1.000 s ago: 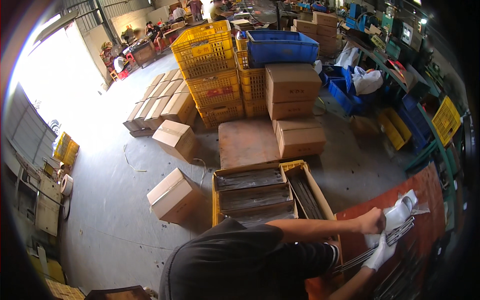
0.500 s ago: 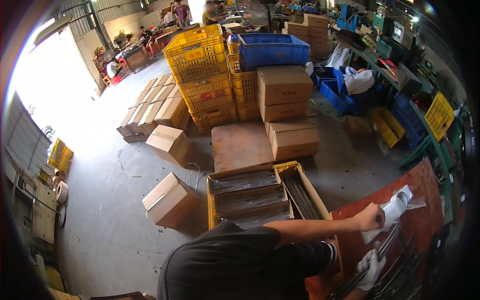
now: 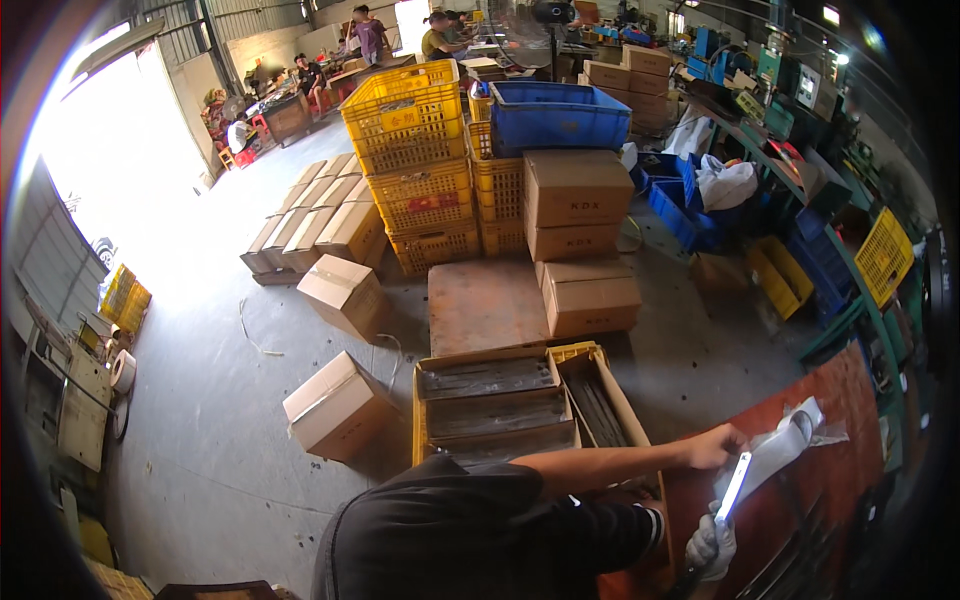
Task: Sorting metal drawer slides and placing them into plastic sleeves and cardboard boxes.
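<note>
My right hand [image 3: 708,548], in a pale glove, is closed around a long narrow metal rail [image 3: 735,488] whose upper face shines bright white. Above it, my bare left hand [image 3: 718,447] is closed, fingers curled together by the rail's tip and the edge of a white plastic sheet [image 3: 762,452]. What these fingers hold, if anything, is hidden. The sheet runs from a white roll [image 3: 800,428] on the red tabletop [image 3: 845,400]. More long dark rails [image 3: 800,560] lie at the table's near side, dim and hard to separate.
Left of the table, an open carton [image 3: 648,432] and others beside it hold dark wrapped pieces. Closed cartons [image 3: 340,405] stand on the floor. Ahead rise stacked yellow crates [image 3: 420,195] and a blue bin [image 3: 560,115]. Several people are in the background.
My left hand has drawn back slightly left from the roll. My right hand has shifted left and tilted the rail, which now catches the light. The whole view has shifted a little.
</note>
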The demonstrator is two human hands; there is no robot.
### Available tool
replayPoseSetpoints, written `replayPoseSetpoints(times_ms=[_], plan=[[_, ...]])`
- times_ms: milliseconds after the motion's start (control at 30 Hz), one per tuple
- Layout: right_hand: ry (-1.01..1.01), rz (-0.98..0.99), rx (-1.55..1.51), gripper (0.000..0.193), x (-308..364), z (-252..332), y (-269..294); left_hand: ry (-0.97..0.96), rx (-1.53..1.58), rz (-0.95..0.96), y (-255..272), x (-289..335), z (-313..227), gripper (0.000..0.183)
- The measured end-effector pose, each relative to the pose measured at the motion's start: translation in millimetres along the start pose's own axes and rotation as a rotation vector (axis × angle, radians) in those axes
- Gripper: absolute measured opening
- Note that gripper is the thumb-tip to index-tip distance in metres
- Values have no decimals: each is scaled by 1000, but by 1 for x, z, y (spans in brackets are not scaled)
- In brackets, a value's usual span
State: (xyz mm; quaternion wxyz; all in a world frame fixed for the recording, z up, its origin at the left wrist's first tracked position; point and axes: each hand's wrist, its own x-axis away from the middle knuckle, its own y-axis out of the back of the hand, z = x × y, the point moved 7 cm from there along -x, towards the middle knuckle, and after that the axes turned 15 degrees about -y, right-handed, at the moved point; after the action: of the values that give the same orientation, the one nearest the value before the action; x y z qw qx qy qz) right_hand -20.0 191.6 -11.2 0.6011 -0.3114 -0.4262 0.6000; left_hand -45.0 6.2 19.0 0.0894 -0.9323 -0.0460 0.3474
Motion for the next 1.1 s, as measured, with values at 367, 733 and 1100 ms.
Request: replayPoseSetpoints(times_ms=[367,733,1100], plan=[[24,-29,113,38,0,4,-4,56,158,-118,2,-7,-13,5],[20,-47,56,40,9,1,8,74,-49,-81,2,-1,-15,9],[202,-487,208,39,-3,1,15,-226,-652,30,-32,5,-70,8]])
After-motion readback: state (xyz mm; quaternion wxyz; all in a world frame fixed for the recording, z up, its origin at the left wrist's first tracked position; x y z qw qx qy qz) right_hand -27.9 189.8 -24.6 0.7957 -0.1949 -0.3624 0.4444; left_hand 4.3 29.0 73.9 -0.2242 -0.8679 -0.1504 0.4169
